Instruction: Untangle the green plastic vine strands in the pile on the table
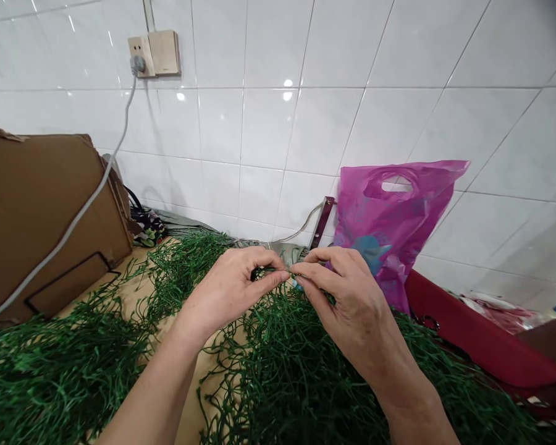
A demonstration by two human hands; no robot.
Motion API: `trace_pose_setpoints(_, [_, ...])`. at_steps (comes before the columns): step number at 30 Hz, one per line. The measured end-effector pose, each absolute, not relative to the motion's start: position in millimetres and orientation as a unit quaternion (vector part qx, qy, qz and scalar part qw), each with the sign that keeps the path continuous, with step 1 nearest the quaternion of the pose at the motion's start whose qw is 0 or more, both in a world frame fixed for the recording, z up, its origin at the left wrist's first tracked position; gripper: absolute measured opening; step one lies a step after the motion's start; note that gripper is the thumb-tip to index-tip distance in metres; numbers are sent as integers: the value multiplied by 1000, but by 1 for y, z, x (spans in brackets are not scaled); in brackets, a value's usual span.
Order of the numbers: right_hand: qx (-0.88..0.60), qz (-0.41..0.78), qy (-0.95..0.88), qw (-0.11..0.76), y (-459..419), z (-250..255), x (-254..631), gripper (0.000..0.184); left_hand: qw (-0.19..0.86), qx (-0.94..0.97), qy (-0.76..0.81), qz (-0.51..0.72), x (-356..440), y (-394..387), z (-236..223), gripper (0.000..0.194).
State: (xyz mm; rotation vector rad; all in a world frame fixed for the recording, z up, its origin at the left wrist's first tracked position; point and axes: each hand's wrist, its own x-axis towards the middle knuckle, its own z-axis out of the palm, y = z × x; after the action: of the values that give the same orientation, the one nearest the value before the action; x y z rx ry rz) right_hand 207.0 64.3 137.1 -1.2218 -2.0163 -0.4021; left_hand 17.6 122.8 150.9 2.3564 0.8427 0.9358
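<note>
My left hand and my right hand meet fingertip to fingertip at the centre of the view. Both pinch a thin green plastic stem, mostly covered by the fingers. A small light-blue bit shows just below the right fingertips; I cannot make out what it is. Beneath the hands spreads a large tangled heap of green plastic stems. Another heap of stems lies at the left, and a smaller bunch sits behind the left hand.
A cardboard box stands at the left, with a grey cable running past it to a wall socket. At the right, a pink plastic bag leans against the tiled wall, beside a red bin-like container.
</note>
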Motion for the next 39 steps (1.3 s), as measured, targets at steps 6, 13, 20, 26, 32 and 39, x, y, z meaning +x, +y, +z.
trace_pose_setpoints(6, [-455,-157,-791,378,72,131,210,15,227,858,308,342,19,126,148,17])
trace_pose_setpoints(13, [-440,-116,-792,407,74,128,214,17,223,866,310,322,18,129,146,14])
trace_pose_setpoints(20, [-504,-167,-731,428,80,124,215,16,227,883,297,284,24,121,147,20])
trace_pose_setpoints(26, [-675,-108,-557,472,72,133,271,9,283,869,288,285,15,112,158,25])
trace_pose_setpoints(32, [-619,12,-714,327,44,146,272,17,242,864,338,284,18,119,151,22])
trace_pose_setpoints(39, [-523,-34,-767,371,62,134,219,18,232,878,319,271,26,119,146,22])
